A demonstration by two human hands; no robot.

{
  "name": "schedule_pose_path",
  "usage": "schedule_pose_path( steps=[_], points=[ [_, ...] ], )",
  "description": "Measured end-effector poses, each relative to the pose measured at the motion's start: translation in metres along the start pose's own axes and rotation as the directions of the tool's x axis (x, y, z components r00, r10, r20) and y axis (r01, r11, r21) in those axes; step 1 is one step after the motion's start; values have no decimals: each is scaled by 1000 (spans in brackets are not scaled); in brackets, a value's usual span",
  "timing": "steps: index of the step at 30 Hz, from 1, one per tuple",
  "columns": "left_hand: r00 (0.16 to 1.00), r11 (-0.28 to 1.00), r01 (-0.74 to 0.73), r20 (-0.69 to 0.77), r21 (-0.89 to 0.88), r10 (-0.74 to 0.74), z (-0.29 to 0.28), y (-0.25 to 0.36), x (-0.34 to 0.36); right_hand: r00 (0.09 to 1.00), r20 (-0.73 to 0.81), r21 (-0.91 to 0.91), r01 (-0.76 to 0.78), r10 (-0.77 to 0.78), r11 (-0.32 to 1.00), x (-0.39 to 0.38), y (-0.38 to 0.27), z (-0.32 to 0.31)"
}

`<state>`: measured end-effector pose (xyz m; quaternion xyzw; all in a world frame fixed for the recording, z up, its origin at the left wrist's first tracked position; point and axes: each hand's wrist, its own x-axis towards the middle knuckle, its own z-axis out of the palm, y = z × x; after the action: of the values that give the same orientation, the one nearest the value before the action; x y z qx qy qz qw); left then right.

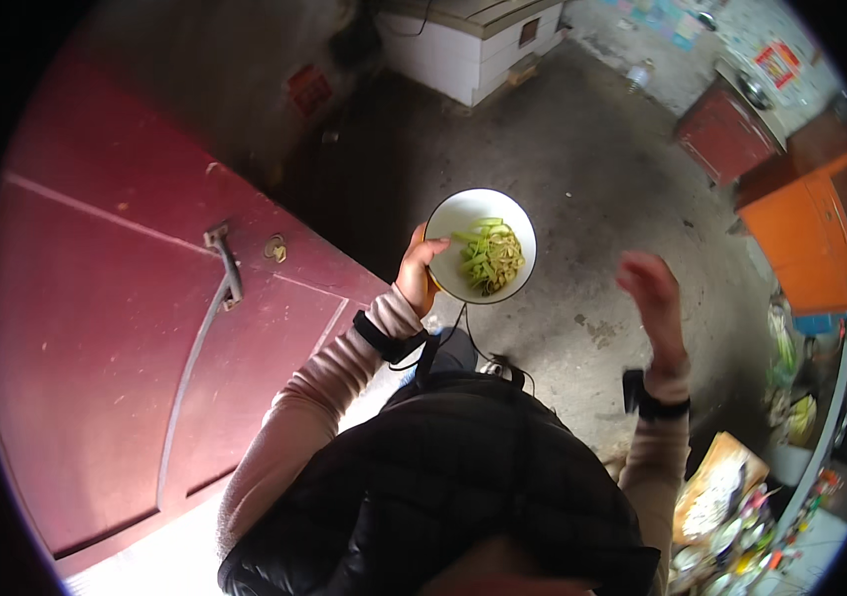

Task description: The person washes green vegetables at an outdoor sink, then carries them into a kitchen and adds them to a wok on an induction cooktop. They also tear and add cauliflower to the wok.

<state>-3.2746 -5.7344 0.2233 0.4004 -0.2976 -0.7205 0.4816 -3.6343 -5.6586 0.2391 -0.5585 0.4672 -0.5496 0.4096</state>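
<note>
The left hand [414, 270] grips the white bowl [463, 214] by its near-left rim — thumb hooked over the edge, fingers under the side. The bowl sits level out in front of the chest, and inside it lies a heap of cut green vegetable strips [489, 257], piled toward the bowl's right half, with bare white wall showing on the left.

To the right of the bowl, well apart from it, the right hand [650, 288] hangs in the air, released and empty, fingers loose and slightly blurred. A dark wrist strap [654, 401] wraps that forearm below the hand; a matching black band [384, 338] circles the left wrist just below the bowl, with a thin black cable [463, 333] trailing from under the bowl toward the body. Pale pink sleeves and a black quilted vest [463, 477] fill the view beneath the bowl.

Left of the bowl stands a big dark-red door [116, 328] with a metal latch bar [225, 263] — it takes up that whole side. Under and beyond the bowl spreads a grey concrete floor [582, 179]. Far right of the bowl there is an orange cabinet [821, 228], with a smaller red cabinet [726, 134] above it in the picture. Past the bowl's top edge sits a white tiled block [473, 50]. Down to the lower right, a cluttered heap of small items [731, 517], too small to tell apart.
</note>
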Motion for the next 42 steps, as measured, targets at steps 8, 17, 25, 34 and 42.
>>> schedule_pose_path(
  steps=[8, 17, 25, 34, 42],
  points=[
    [999, 999, -34, -33, -17, 33, 0, 49, 154, 557, 829, -490, 764, -47, 419, 266, 8, 163],
    [993, 996, 2, -114, -90, -12, -5, 112, 301, 461, 884, -370, 786, -72, 495, 436, 84, 191],
    [959, 980, -179, -237, -85, 155, -19, 162, 437, 450, 873, -208, 691, -187, 692, 609, 137, 227],
    [903, 933, -317, -353, -168, 243, -65, 260, 546, 477, 865, 74, 188, -157, 979, 785, 130, 321],
    [938, 930, -253, -303, -266, 168, -133, 354, 650, 552, 825, -11, -201, 123, 980, 916, 126, 391]
  ],
)
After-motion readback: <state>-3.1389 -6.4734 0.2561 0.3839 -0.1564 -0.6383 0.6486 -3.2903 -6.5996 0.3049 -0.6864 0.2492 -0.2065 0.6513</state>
